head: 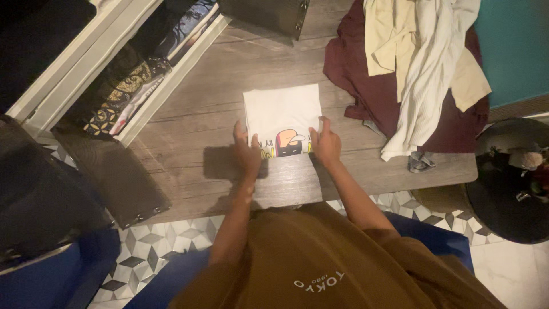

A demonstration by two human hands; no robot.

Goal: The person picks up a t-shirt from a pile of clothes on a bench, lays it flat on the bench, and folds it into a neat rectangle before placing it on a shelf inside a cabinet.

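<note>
Both hands pinched the near edge of a folded white T-shirt [282,117] lying on the grey wooden counter [189,114]: left hand [247,152] at its left corner, right hand [326,142] at its right, fingers closed on cloth. Soft, light and floppy, it looked best held by both corners. Beyond the T-shirt's right side lay a clothes pile [412,68].

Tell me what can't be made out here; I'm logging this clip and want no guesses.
- Folded white shirt: head view; its print is partly covered by the left hand and right hand.
- Clothes pile: the maroon piece's shape is buried under cream garments.
- Open drawer: folded patterned fabrics too dim to identify.
- Round black object: cut by the right edge.
</note>
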